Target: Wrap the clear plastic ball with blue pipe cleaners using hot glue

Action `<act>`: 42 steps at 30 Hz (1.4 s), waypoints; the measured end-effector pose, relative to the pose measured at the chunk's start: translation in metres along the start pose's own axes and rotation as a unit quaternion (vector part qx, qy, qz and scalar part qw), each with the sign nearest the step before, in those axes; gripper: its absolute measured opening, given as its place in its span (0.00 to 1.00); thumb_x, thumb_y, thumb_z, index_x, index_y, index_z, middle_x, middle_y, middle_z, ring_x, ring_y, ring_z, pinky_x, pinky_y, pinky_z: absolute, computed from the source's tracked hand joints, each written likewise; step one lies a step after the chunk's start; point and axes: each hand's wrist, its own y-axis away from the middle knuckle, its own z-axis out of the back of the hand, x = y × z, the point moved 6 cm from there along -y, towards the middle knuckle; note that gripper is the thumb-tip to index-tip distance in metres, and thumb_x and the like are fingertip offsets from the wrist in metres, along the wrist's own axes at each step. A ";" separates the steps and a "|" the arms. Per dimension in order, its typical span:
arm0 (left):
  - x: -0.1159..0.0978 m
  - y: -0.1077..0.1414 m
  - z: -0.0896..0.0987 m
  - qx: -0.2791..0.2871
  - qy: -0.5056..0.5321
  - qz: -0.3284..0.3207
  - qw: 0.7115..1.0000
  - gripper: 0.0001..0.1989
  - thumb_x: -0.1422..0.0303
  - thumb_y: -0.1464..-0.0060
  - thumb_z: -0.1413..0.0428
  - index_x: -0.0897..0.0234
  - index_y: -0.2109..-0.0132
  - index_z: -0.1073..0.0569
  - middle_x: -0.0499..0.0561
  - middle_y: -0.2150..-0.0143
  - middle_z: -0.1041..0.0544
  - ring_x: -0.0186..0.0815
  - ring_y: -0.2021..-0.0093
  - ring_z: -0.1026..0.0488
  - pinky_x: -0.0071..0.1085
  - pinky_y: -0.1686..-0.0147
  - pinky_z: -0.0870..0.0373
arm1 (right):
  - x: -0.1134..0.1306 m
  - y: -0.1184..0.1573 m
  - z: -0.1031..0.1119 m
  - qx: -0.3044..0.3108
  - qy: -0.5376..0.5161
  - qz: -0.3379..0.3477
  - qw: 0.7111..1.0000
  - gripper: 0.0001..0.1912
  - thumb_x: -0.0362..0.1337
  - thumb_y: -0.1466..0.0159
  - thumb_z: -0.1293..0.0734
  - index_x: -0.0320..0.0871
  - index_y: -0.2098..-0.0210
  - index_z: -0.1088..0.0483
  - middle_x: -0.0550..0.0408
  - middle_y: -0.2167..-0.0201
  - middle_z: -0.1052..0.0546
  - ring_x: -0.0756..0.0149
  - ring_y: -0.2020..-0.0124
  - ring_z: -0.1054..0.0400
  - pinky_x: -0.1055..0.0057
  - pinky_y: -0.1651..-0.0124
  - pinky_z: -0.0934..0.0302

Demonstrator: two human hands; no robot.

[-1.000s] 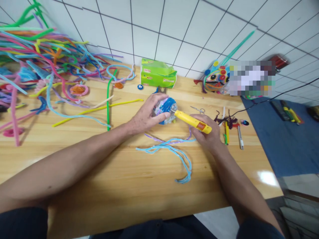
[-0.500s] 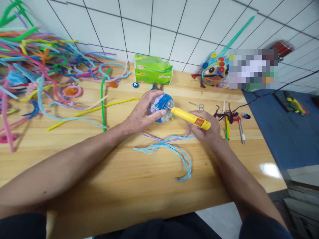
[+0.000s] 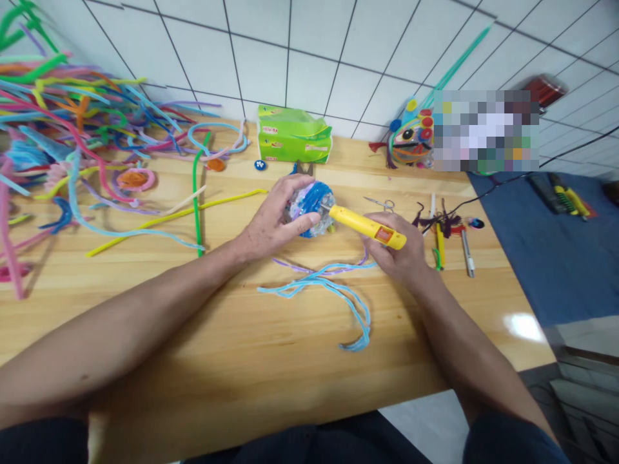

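My left hand (image 3: 278, 216) is closed around the far-left side of a small round craft piece (image 3: 315, 196), clear and whitish with a blue band across it. My right hand (image 3: 399, 251) grips a yellow hot glue gun (image 3: 360, 224) from below; its metal nozzle points left and meets the blue band, near my left thumb. Whether glue is coming out is too small to tell. On the table just below lie light-blue pipe cleaners (image 3: 338, 288) and a thin purple strand (image 3: 294, 265). Pliers (image 3: 304, 169) lie behind the craft piece, partly hidden.
A heap of coloured pipe cleaners (image 3: 91, 116) covers the left. A green tissue pack (image 3: 294, 134) stands by the tiled wall. To the right are scissors (image 3: 384, 204), a utility knife (image 3: 467, 253), a black cord (image 3: 512, 177) and a decorated mask-like craft (image 3: 411, 138).
The view has shifted very slightly. Both hands, the glue gun and the craft piece keep nearly the same places, with the nozzle still against the blue band.
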 end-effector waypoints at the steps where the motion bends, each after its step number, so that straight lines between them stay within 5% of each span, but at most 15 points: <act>1: 0.000 0.000 0.000 -0.001 0.002 0.000 1.000 0.33 0.45 0.29 0.42 0.57 0.28 0.33 0.60 0.29 0.28 0.50 0.29 0.29 0.49 0.26 0.31 | 0.001 0.000 0.001 -0.004 0.000 0.002 1.000 0.14 0.37 0.30 0.30 0.50 0.45 0.26 0.51 0.56 0.14 0.53 0.59 0.17 0.57 0.56 0.24; 42: 0.000 0.000 0.000 -0.004 0.001 -0.016 1.000 0.31 0.48 0.29 0.41 0.59 0.28 0.33 0.61 0.30 0.27 0.50 0.29 0.29 0.49 0.26 0.31 | 0.001 -0.001 0.002 -0.029 0.001 -0.016 0.999 0.14 0.34 0.32 0.30 0.50 0.48 0.24 0.53 0.60 0.15 0.56 0.66 0.20 0.60 0.63 0.26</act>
